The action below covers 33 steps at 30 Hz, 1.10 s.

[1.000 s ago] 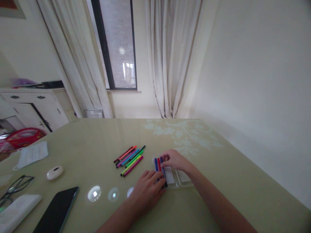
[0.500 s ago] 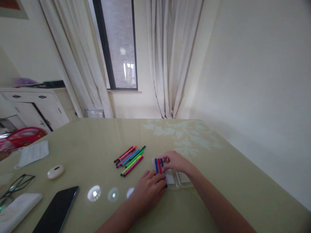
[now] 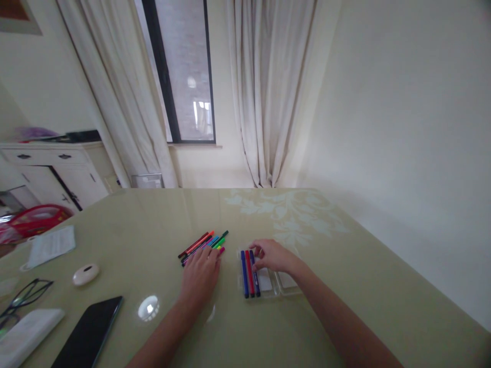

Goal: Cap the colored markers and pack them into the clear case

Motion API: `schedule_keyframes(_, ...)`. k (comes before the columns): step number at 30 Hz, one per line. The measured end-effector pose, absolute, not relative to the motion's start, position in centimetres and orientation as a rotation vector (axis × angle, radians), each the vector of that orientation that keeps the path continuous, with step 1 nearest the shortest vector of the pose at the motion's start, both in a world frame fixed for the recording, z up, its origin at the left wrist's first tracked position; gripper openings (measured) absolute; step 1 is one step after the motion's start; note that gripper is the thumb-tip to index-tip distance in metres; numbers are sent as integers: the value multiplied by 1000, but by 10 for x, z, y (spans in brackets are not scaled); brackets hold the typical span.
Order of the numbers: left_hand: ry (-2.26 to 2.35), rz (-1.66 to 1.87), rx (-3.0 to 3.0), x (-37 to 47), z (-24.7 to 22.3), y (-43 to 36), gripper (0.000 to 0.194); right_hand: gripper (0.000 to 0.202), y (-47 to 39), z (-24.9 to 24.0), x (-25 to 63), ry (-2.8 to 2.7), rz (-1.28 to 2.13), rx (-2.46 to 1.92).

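My left hand (image 3: pixel 201 271) lies palm down over the near side of a pile of coloured markers (image 3: pixel 194 244), its fingers stretched forward across several of them. The fingertips' undersides are hidden. To the right, a clear plastic case (image 3: pixel 270 291) lies opened flat, its other half (image 3: pixel 287 292) beside it. Three markers stand side by side in the case's left part: a blue marker (image 3: pixel 244 276), a red marker (image 3: pixel 249 276) and a second blue marker (image 3: pixel 256 283). My right hand (image 3: pixel 270 255) curves over the case, thumb and forefinger apart, touching the second blue marker near its upper end.
A black phone (image 3: pixel 90 329), a white box-like object (image 3: pixel 28 337), eyeglasses (image 3: pixel 30 296) and a small round cream case (image 3: pixel 85 274) are on the table's left. Behind them lies a face mask (image 3: pixel 51 246). The glossy tabletop (image 3: pixel 153 220) meets the wall on the right.
My left hand has left the markers in the case and moved left onto the pile. My right hand stays at the case, hardly moved.
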<state>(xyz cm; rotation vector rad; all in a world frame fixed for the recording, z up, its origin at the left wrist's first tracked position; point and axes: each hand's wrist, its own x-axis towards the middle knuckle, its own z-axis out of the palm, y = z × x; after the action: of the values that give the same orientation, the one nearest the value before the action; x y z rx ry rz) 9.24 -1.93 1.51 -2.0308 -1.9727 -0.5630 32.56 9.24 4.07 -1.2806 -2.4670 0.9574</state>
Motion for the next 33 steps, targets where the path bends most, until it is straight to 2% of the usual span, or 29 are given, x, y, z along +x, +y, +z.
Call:
schedule_keyframes(3, -2082, -399, -1976, 83, 15, -17, 18, 58, 93, 41, 326, -2487, 970, -1282)
schedule_keyframes(8, -2153, -475, -2063, 87, 16, -16, 20, 45, 91, 51, 324, -2437, 890, -1263)
schedule_keyframes(11, -2234, -740, -2163, 96, 16, -17, 23, 33, 89, 57, 319, -2279, 860, -1181)
schedule_keyframes(16, -2164, -1453, -2344, 121, 17, -26, 31, 32, 79, 60, 306, -1998, 1276, -889)
schedule_keyframes(23, -2097, -1839, -2282, 138, 22, -37, 28, 38, 66, 70, 300, -1731, 1554, -786)
schedule_keyframes(26, -2022, -1720, -2422, 138, 18, -39, 26, 36, 75, 74, 309, -1719, 1500, -841)
schedule_keyframes(30, -1642, -1271, -2629, 142, 11, -42, 17, 32, 97, 72, 328, -1715, 1300, -1004)
schedule_keyframes(33, -1482, -1006, -2742, 146, 11, -45, 14, 21, 106, 63, 336, -1794, 1197, -1155)
